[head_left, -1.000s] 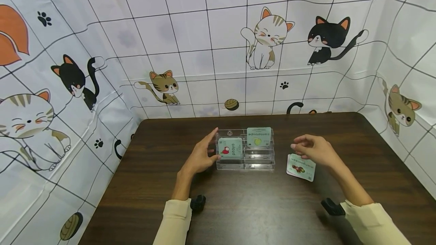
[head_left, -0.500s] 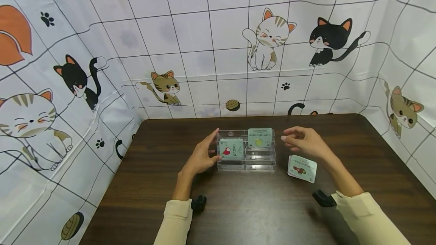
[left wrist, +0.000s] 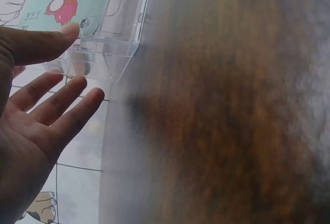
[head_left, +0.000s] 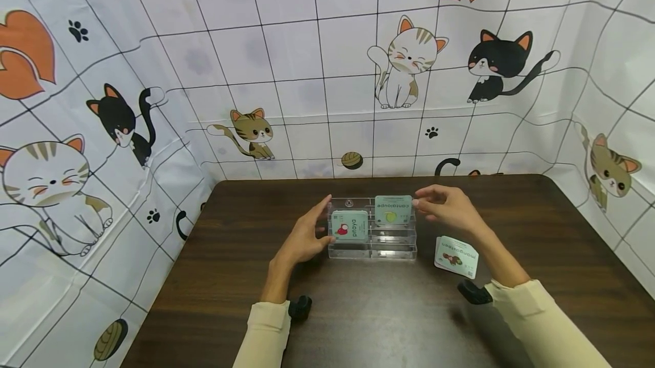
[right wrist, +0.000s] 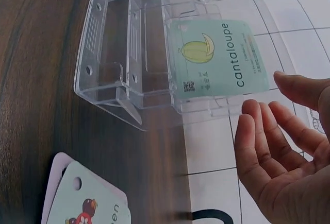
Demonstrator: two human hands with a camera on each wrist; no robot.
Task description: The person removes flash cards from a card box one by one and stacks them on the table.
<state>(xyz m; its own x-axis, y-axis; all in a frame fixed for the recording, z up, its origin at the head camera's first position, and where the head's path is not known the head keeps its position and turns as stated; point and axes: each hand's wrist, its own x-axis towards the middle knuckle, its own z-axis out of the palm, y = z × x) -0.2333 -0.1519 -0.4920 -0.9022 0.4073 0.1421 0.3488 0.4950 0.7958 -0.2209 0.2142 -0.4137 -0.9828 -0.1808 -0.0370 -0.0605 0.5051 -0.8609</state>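
Note:
A clear tiered card rack (head_left: 393, 255) stands on the table, holding a pitaya card (head_left: 350, 226) at left and a cantaloupe card (head_left: 393, 210) in the upper right slot. Beside the rack's left side is my left hand (head_left: 303, 237). Its thumb rests at the rack's edge near the pitaya card; the other fingers (left wrist: 77, 113) are extended. My right hand (head_left: 452, 209) is at the right edge of the cantaloupe card. In the right wrist view its thumb and loosely bent fingers (right wrist: 246, 131) hold nothing, close to the card's top edge. Contact is hard to tell.
A small pile of cards topped by a mangosteen card (head_left: 456, 257) lies on the dark wooden table (head_left: 389, 317), right of the rack. Lower tiers on the rack's right side hold no cards. Behind the table hangs a white cat-print cloth (head_left: 297, 95).
From above the mangosteen pile, my right hand has moved left and away from me to the cantaloupe card. My left hand stays at the rack's left side.

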